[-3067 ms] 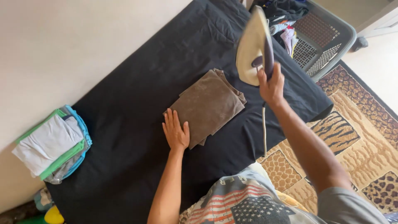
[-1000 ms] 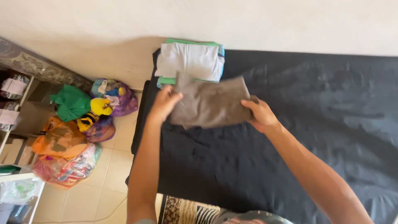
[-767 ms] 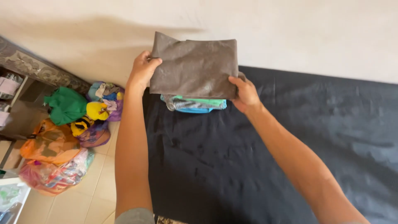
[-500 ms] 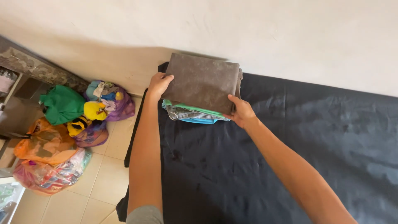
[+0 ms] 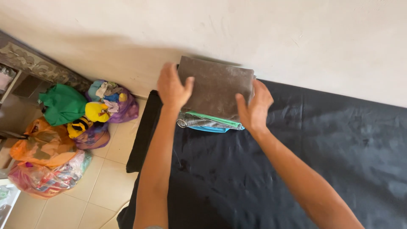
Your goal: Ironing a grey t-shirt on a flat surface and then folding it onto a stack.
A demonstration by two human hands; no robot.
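Settled now on the pile of folded clothes [image 5: 210, 122], the folded brown cloth [image 5: 215, 87] lies flat where half a second ago both hands were lowering it.

Leftmost, on the tiled floor [image 5: 106, 186], sit an orange bag [image 5: 40, 144], a green bundle [image 5: 63, 104], a yellow soft toy [image 5: 96, 112] and a purple bag [image 5: 123, 106], below a cream wall [image 5: 296, 38]. Next, the left hand [image 5: 173, 88] rests open against the cloth's left edge, gripping nothing. Further right, the right hand [image 5: 256, 106], fingers spread, touches its right edge. Rightmost stretches the black sheet [image 5: 339, 152] covering the surface.
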